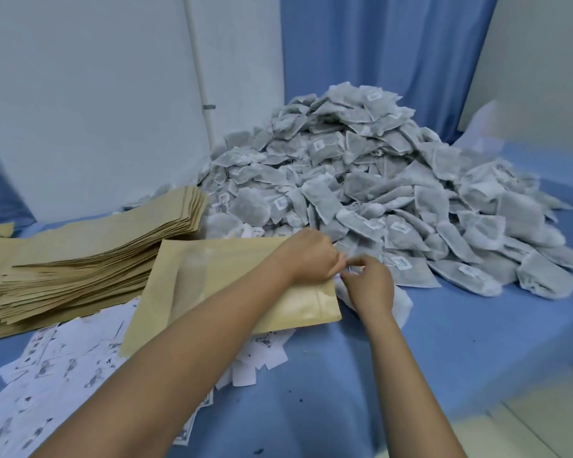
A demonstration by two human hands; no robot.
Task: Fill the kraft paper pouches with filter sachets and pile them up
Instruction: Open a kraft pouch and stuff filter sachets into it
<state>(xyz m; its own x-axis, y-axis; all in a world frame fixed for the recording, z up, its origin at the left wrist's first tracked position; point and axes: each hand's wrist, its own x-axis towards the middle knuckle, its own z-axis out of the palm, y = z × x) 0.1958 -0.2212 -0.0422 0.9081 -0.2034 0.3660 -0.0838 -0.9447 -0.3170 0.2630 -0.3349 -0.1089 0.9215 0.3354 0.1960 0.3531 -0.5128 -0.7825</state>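
I have the two hands close together at the open end of one kraft pouch (212, 282), which lies flat on the blue worktop (444, 342) with its mouth turned towards the heap of filter sachets (377, 180). The left hand (306, 257) is curled over the pouch's upper lip and grips it. The right hand (371, 287) has its fingertips drawn together right at the mouth, but blur keeps me from telling whether they pinch the lower lip, a sachet tag, or nothing. One loose sachet (404, 300) lies just under that wrist. As I judge it, the step is opening the mouth, and nothing looks loaded yet, since the pouch lies flat. To do it well I would part the two lips with opposite pulls, left lifting and right holding down, until the mouth gapes enough to take a sachet flat. I would pinch near the middle of the lip, not a corner, so the paper bows instead of creasing. The heap is just beside the mouth, so the right hand has a short reach for sachets. The stack of empty pouches (96, 256) sits to the left, and the paper slips (63, 355) lie partly under the pouch, so I would mind not scooping one in.
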